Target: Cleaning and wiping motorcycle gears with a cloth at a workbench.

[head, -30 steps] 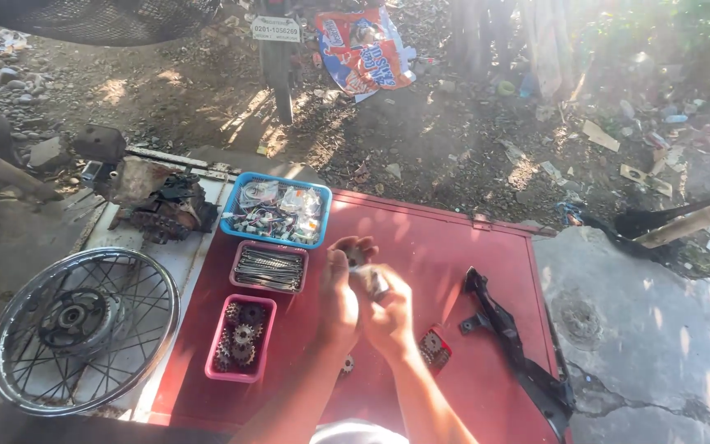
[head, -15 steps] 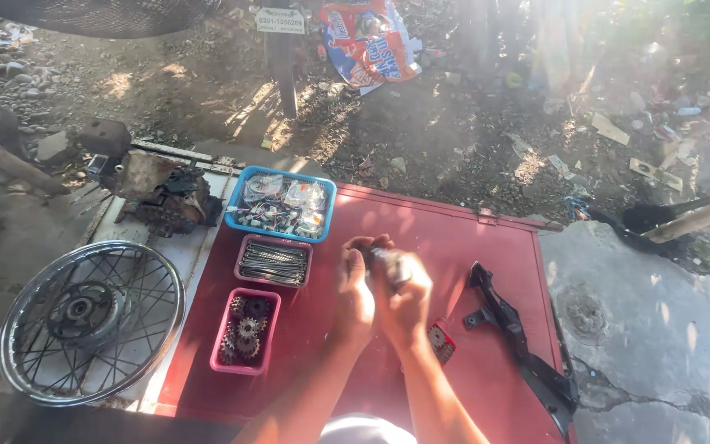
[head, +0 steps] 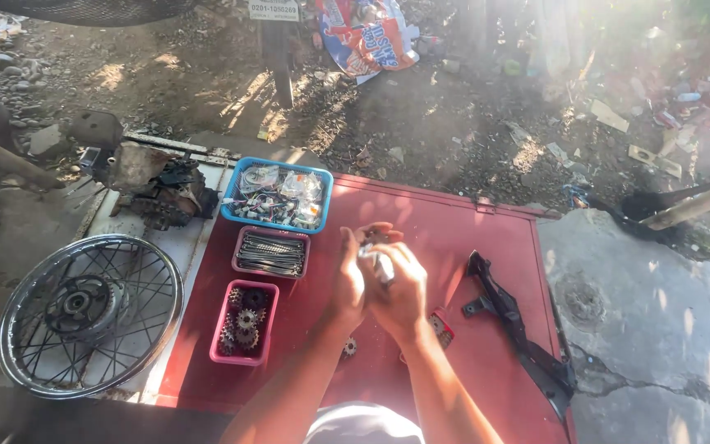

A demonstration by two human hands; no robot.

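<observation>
A spoked wheel (head: 88,311) lies left of the red table (head: 486,247). Above the table's middle, the left hand (head: 350,282) and right hand (head: 400,289) press together, each grip closed around a small pale part (head: 377,261), too small to identify.

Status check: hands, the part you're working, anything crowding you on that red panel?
Left hand and right hand together, gripping a small pale metal part above the red metal panel. Pink tray of gears left, black bracket right, both apart.

Three trays (head: 271,253) lie on the board (head: 486,247), right of the wheel (head: 88,311).
</observation>
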